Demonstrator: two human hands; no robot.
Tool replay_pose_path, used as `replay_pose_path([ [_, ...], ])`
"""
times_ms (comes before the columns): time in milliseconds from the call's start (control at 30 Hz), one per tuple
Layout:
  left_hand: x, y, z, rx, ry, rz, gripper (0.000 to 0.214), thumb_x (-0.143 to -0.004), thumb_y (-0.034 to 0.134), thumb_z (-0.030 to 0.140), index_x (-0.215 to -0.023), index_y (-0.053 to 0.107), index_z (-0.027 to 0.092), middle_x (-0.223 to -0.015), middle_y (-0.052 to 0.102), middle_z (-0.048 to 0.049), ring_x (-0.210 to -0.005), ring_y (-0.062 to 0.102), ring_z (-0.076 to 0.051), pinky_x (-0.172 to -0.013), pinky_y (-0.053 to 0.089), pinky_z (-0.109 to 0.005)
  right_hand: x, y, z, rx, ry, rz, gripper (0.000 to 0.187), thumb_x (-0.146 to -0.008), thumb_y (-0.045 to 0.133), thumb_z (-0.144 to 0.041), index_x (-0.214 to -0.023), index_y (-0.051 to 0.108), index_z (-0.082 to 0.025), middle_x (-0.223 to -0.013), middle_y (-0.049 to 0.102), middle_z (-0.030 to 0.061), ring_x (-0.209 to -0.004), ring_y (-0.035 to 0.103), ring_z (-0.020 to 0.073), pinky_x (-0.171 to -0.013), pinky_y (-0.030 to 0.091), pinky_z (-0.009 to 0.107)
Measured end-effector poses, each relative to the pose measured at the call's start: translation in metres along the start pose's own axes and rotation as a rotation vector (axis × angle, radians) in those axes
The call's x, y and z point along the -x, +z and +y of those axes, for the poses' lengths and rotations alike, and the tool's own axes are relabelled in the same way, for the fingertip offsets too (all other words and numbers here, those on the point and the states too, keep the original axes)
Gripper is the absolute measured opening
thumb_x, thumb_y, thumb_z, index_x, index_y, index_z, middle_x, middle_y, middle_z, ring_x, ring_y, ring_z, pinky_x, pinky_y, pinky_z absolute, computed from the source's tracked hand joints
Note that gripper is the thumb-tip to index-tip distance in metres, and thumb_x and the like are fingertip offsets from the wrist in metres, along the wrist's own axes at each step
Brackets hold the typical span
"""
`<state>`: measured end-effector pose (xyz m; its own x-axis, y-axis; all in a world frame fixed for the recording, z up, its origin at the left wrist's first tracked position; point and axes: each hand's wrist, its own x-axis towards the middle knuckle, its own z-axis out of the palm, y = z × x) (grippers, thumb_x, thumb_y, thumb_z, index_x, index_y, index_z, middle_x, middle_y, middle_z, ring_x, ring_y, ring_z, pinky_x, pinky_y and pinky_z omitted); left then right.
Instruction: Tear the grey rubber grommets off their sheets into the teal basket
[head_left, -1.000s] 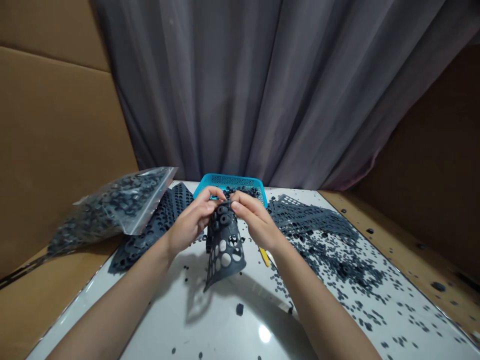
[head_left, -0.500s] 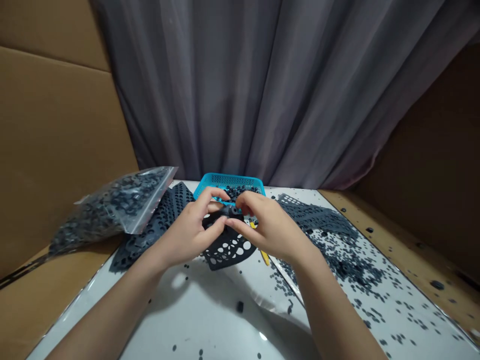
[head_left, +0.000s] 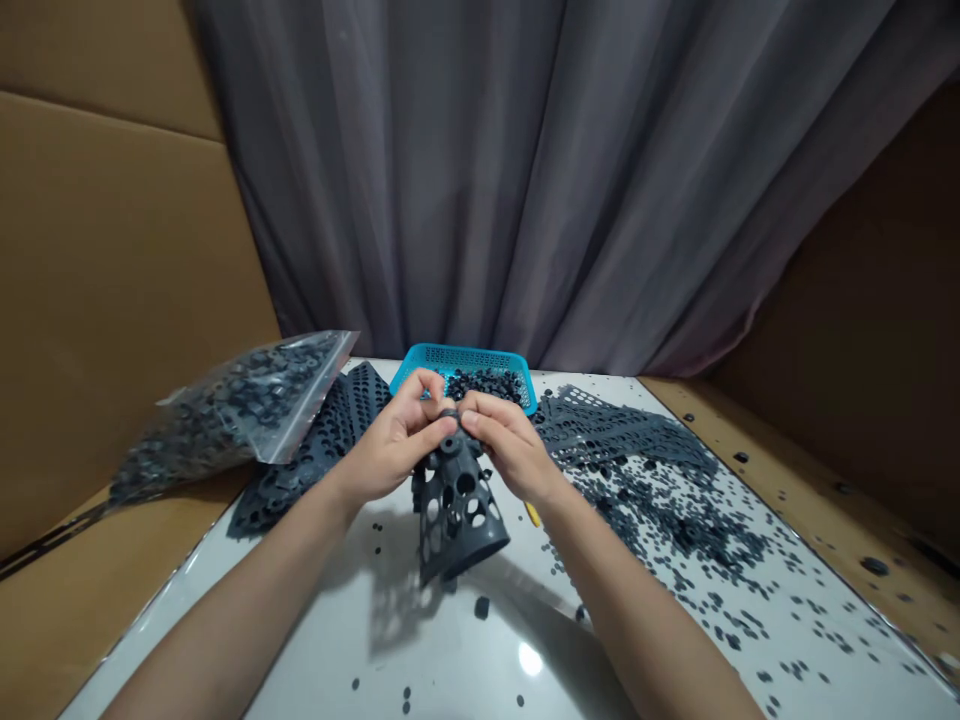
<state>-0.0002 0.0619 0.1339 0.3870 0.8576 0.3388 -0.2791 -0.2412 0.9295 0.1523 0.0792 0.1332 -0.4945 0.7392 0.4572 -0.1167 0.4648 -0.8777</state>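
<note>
Both hands pinch the top end of a dark grey sheet point(head_left: 457, 510) full of round holes, which hangs curled over the table. My left hand point(head_left: 397, 435) is closed on its upper left part, thumb in front. From the other side, my right hand point(head_left: 506, 435) closes thumb and fingers on the same top end. Small rounded dark bits show on the sheet just below the fingertips; whether they are loose or attached I cannot tell. Behind the hands stands a blue plastic basket point(head_left: 397, 380) with small black pieces point(head_left: 491, 384) in it.
A zip bag point(head_left: 255, 390) full of dark pieces leans at the left, beside perforated sheets point(head_left: 300, 480). More such sheets point(head_left: 622, 430) lie at the right, near scattered dark discs point(head_left: 690, 540). A yellow-handled tool point(head_left: 532, 514) is partly hidden by my right arm. Cardboard point(head_left: 112, 250) walls the left side.
The perforated sheet has turned from lying sideways to hanging down below my hands in a curl. My right hand has drawn in beside the left, its fingers now closer together.
</note>
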Motion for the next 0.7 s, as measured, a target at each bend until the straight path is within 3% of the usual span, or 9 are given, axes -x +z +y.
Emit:
replay_pose_path([
  [100,-0.007,0.004,-0.015,0.210,0.091,0.117,0.030,-0.078,0.063,0.023,-0.080,0.033,0.023,-0.062,0.032,0.0083,-0.052,0.035,-0.005,-0.053,0.034,-0.014,-0.005,0.016,0.015,-0.236,0.052,0.232,0.022,-0.078,0.047,-0.035,-0.064,0.039,-0.020,-0.059,0.033,-0.0037,-0.054,0.032,0.0101,-0.050,0.031,0.023],
  [167,-0.008,0.007,-0.018,0.261,0.111,0.178,0.033,-0.077,0.064,0.021,-0.078,0.032,0.022,-0.063,0.030,0.0079,-0.054,0.035,-0.005,-0.055,0.035,-0.013,-0.008,0.018,0.020,-0.158,0.027,0.308,0.025,-0.082,0.040,-0.037,-0.062,0.037,-0.022,-0.058,0.034,-0.0036,-0.054,0.033,0.0112,-0.049,0.034,0.024],
  [233,-0.008,0.009,-0.015,0.285,0.121,0.232,0.034,-0.075,0.066,0.021,-0.077,0.032,0.022,-0.065,0.033,0.0073,-0.056,0.037,-0.005,-0.056,0.036,-0.013,-0.011,0.012,0.020,-0.025,-0.030,0.312,0.032,-0.088,0.025,-0.035,-0.058,0.031,-0.026,-0.053,0.030,-0.0048,-0.049,0.027,0.0119,-0.046,0.034,0.025],
  [300,-0.006,0.008,-0.009,0.274,0.149,0.264,0.033,-0.075,0.066,0.022,-0.077,0.033,0.022,-0.067,0.035,0.0065,-0.058,0.039,-0.006,-0.056,0.037,-0.014,-0.013,0.000,0.018,-0.081,-0.074,0.314,0.035,-0.091,0.018,-0.028,-0.057,0.024,-0.027,-0.051,0.021,-0.0065,-0.046,0.018,0.0123,-0.044,0.032,0.026],
  [433,-0.003,-0.001,0.005,0.134,0.176,0.231,0.023,-0.078,0.062,0.023,-0.080,0.039,0.021,-0.071,0.043,0.0049,-0.060,0.044,-0.006,-0.055,0.039,-0.014,-0.013,-0.020,0.006,-0.565,-0.022,0.280,0.029,-0.088,0.032,-0.030,-0.061,0.027,-0.023,-0.056,0.019,-0.0062,-0.046,0.018,0.0108,-0.047,0.031,0.025],
  [567,-0.002,-0.008,0.012,0.040,0.136,0.298,0.018,-0.080,0.058,0.024,-0.087,0.041,0.023,-0.071,0.049,0.0050,-0.055,0.045,-0.007,-0.049,0.039,-0.015,-0.009,-0.020,-0.007,-0.634,0.053,0.191,0.026,-0.083,0.042,-0.042,-0.067,0.037,-0.022,-0.059,0.023,-0.0049,-0.047,0.022,0.0107,-0.049,0.030,0.026],
  [700,-0.003,-0.005,0.015,0.014,0.151,0.400,0.017,-0.079,0.059,0.023,-0.085,0.043,0.023,-0.068,0.050,0.0054,-0.056,0.046,-0.007,-0.051,0.039,-0.015,-0.006,-0.013,-0.017,-0.672,0.040,0.152,0.026,-0.081,0.044,-0.045,-0.069,0.043,-0.022,-0.058,0.024,-0.0049,-0.047,0.020,0.0106,-0.048,0.026,0.026],
])
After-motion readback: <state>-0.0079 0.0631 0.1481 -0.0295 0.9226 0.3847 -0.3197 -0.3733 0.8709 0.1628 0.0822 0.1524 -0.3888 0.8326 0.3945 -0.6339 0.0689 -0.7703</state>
